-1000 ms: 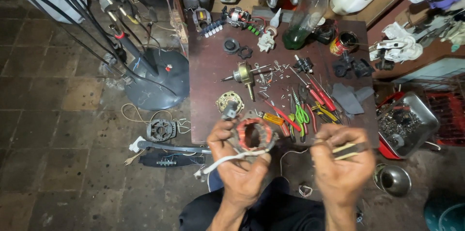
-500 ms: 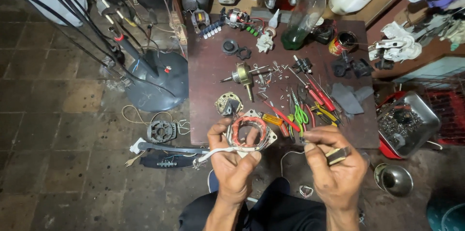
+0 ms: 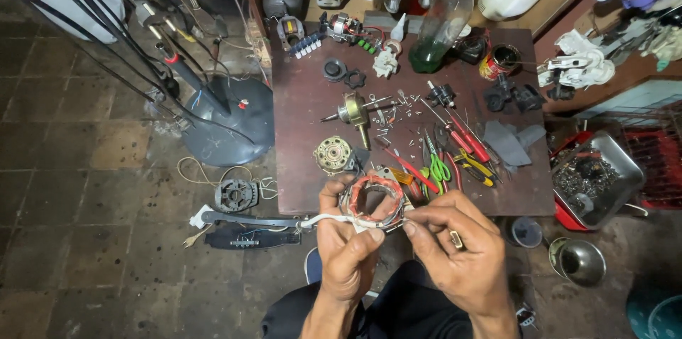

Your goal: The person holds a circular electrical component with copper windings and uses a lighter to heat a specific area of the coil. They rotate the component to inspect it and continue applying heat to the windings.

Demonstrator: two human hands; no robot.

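— What do the hands hold?
— The left hand [image 3: 349,250] grips a stator [image 3: 372,199] at the tabletop's [image 3: 305,108] near edge; the right hand [image 3: 462,250] pinches its right rim.
— And the tools?
— Scissors [image 3: 439,168] lie just beyond.

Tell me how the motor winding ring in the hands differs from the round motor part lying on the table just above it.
The copper-wound stator ring is held up in the left hand and pinched by the right hand; the brass-coloured motor part lies flat on the table, untouched. The ring is reddish with an open centre and white leads; the table part is pale gold and filled in. Both are round.
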